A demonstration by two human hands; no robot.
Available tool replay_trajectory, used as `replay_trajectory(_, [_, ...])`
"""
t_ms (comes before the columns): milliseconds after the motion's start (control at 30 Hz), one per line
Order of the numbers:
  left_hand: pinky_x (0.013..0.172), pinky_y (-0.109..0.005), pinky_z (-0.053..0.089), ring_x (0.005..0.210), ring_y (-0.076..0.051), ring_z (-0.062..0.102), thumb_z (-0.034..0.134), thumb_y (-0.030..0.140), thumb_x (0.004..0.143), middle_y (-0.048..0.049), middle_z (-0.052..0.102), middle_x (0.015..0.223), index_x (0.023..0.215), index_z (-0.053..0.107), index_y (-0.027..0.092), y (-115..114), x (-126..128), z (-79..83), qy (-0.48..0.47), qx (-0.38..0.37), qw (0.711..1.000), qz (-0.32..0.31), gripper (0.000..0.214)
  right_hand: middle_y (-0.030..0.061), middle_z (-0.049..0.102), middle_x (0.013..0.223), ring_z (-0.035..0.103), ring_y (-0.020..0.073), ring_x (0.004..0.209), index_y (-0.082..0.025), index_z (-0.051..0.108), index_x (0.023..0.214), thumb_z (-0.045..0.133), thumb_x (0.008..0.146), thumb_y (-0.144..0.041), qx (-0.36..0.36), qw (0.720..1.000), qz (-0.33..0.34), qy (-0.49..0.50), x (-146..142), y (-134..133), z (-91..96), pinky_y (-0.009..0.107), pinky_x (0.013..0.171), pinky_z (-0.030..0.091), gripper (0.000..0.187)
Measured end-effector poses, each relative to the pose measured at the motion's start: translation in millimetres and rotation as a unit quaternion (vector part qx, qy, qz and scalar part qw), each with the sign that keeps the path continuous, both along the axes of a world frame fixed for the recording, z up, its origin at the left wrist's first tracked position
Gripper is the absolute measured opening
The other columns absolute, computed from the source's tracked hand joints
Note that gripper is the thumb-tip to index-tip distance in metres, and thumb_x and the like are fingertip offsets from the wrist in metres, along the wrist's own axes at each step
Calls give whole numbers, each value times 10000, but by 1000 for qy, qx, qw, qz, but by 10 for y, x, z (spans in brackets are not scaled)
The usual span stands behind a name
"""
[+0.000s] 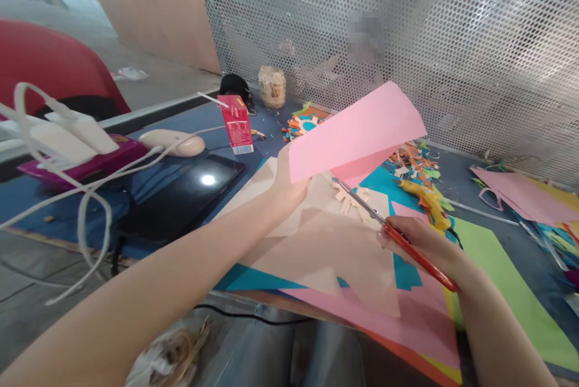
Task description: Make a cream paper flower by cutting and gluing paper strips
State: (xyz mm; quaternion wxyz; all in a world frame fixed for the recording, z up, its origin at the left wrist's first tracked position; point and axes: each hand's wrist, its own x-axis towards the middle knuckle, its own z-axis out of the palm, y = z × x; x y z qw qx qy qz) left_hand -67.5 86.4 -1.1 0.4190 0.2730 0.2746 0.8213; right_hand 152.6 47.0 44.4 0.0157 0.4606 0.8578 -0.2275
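A sheet of pink paper, bent over on itself, is raised above the table in my left hand, whose fingers are partly hidden behind the sheet. My right hand is wrapped round the red handles of a pair of scissors. Their metal blades point up and left, with the tips near the lower edge of the pink paper. Below lie sheets of cream paper and a fringed cream paper cut-out. A yellow glue gun rests just beyond my right hand.
A tablet, a purple power strip with white cables and a red drink carton stand at the left. Paper scraps lie behind the glue gun. Green paper spreads at the right. A perforated metal panel closes off the back.
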Motion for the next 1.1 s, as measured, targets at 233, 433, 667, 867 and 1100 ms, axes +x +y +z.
replay_trajectory(233, [742, -335, 527, 782, -189, 647, 633, 228, 684, -43, 699, 806, 977, 609, 194, -99, 51, 104, 47, -17, 999, 2, 296, 10, 483, 545, 466, 132, 499, -195, 463, 597, 378, 779, -539, 15, 1000, -1, -17, 35, 38, -68, 238, 463, 328, 398])
replay_trajectory(433, [757, -339, 532, 818, -187, 640, 698, 246, 628, -53, 691, 938, 975, 609, 190, -200, 72, 234, 42, -32, 998, -18, 362, 3, 447, 512, 435, 117, 439, -194, 466, 567, 380, 791, -503, 14, 1000, -14, -22, -10, 12, -30, 234, 432, 294, 391])
replay_trajectory(667, [790, -341, 522, 860, -186, 636, 685, 246, 649, -54, 688, 944, 936, 620, 186, -215, 75, 249, 46, -45, 998, -15, 300, -26, 393, 387, 393, 107, 347, -201, 501, 564, 431, 799, -474, -12, 998, -39, -48, -52, -22, 29, 235, 394, 256, 367])
replay_trajectory(867, [783, -320, 522, 910, -198, 621, 696, 261, 634, -64, 680, 986, 910, 632, 174, -224, 91, 218, 53, -43, 998, -16, 297, -22, 426, 453, 401, 96, 364, -191, 512, 578, 422, 789, -504, -9, 999, -35, -22, -2, 6, -42, 233, 402, 279, 388])
replay_trajectory(1100, [749, -317, 519, 900, -203, 621, 622, 280, 687, -42, 690, 847, 896, 616, 199, -107, 54, 40, 51, -26, 998, -21, 225, -56, 346, 437, 368, 86, 349, -194, 490, 635, 405, 794, -477, -56, 998, -25, 15, 12, -20, 14, 223, 381, 264, 335])
